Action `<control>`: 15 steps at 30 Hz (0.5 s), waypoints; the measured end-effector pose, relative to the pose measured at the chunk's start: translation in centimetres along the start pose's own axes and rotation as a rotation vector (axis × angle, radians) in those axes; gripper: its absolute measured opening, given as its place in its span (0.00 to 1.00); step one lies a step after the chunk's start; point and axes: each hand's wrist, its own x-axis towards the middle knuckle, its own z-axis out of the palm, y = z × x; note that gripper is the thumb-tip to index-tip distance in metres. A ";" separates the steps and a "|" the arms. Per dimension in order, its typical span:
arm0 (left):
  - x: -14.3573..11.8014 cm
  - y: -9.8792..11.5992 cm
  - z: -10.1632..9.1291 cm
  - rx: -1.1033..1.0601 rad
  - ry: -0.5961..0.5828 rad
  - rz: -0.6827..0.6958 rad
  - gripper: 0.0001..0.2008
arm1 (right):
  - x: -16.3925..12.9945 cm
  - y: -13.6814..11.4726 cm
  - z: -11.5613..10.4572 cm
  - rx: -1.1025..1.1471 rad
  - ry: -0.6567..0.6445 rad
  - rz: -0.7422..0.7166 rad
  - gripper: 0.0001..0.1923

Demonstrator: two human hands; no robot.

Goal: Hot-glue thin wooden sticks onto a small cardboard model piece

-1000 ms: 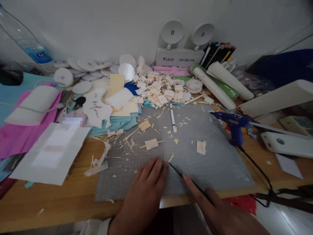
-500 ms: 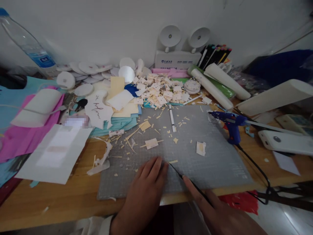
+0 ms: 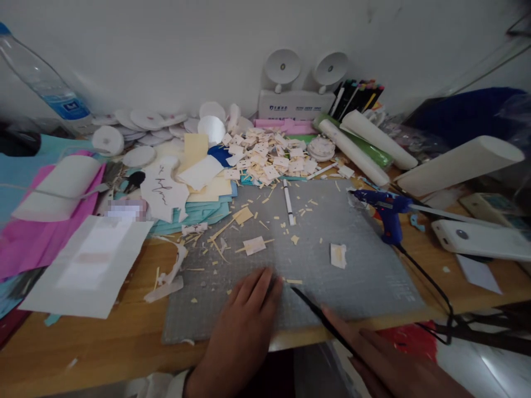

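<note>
Now thin black tool [image 3: 319,316] in right hand [image 3: 398,367].

Wooden desk [image 3: 124,342], cluttered. Centre: grey cutting mat [image 3: 365,276], overhanging the front edge. 3 o'clock of the mat: blue glue gun [image 3: 388,210], black cord trailing toward 5. 9 o'clock: white sheet [image 3: 87,265] and pink paper [image 3: 37,243]. 10–11 o'clock: teal and cream paper stack [image 3: 207,204], white foam discs [image 3: 141,119]. 12 o'clock: pile of small cream cutouts [image 3: 269,155]. 1 o'clock: white rolls [image 3: 365,146]. Far 9–10 o'clock: plastic bottle [image 3: 45,83].
</note>
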 end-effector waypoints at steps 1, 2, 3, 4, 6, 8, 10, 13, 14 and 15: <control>0.0 0.0 -0.1 -0.012 -0.004 0.003 0.31 | -0.1 0.4 -0.3 0.007 0.002 -0.001 0.35; 0.0 -0.1 -0.1 -0.029 -0.006 0.009 0.31 | -0.3 0.8 -0.4 0.003 0.005 0.015 0.35; 0.0 -0.1 -0.2 -0.051 -0.005 0.014 0.31 | -0.4 1.1 -0.5 -0.001 0.034 0.044 0.34; -0.1 -0.2 -0.3 -0.080 0.002 0.021 0.31 | -0.5 1.3 -0.4 0.014 0.085 0.105 0.34; -0.4 -0.3 -0.4 -0.155 0.029 0.029 0.30 | -0.2 1.4 0.0 0.121 0.158 0.235 0.30; -0.8 -0.5 -0.5 -0.246 0.079 0.021 0.28 | 0.6 0.9 0.8 0.317 0.133 0.330 0.23; -1.3 -0.7 -0.6 -0.338 0.160 -0.002 0.26 | 1.9 0.2 1.7 0.503 0.069 0.366 0.18; -1.8 -1.0 -0.7 -0.437 0.303 -0.068 0.21 | 4.1 -0.7 2.7 0.623 0.014 0.342 0.18; -1.9 -1.0 -0.8 -0.455 0.340 -0.094 0.20 | 4.8 -0.8 2.9 0.620 0.023 0.332 0.18; -2.0 -1.0 -0.9 -0.466 0.364 -0.116 0.18 | 5.3 -0.8 3.0 0.599 0.050 0.324 0.18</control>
